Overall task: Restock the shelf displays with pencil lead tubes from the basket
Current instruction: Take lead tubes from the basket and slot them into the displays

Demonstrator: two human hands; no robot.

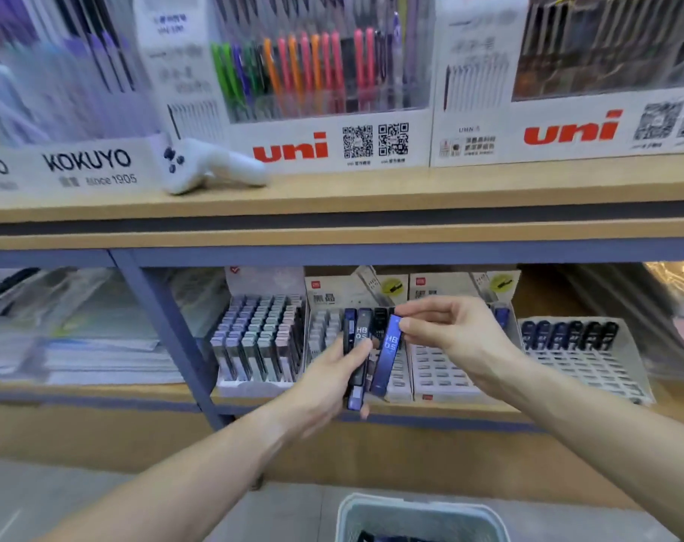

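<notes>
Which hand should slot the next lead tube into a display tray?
Right hand: it already pinches one blue tube by its top, beside the sparsely filled trays. The left hand grips the remaining tubes.

Bright, even light falls from above, leaving only a soft shadow under the upper shelf [371, 228], while motion blur smears the purple pen display [58, 72] at upper left, the wide lens bows the shelf edges, and glare whitens clear packaging [676, 279] at far right.
</notes>
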